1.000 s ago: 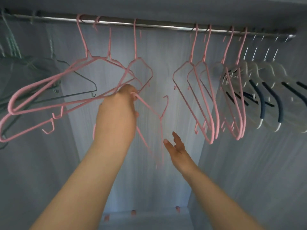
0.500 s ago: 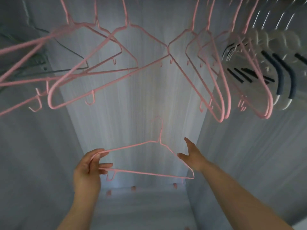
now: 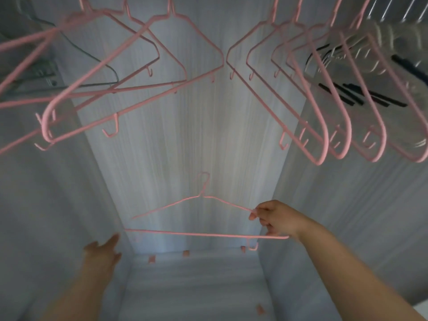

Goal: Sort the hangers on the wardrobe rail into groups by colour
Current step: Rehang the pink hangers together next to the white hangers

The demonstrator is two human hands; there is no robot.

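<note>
pink hanger (image 3: 203,234) now from left hand (image 3: 102,253) to right hand (image 3: 276,218)

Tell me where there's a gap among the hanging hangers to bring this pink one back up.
Clearest gap: centre, between the left pink hangers and the right pink hangers. Far right is crowded where pink overlaps the clear hangers. The right hand holds the loose pink hanger.

pale woodgrain wardrobe back panel (image 3: 190,140), wardrobe floor (image 3: 194,286)
</note>
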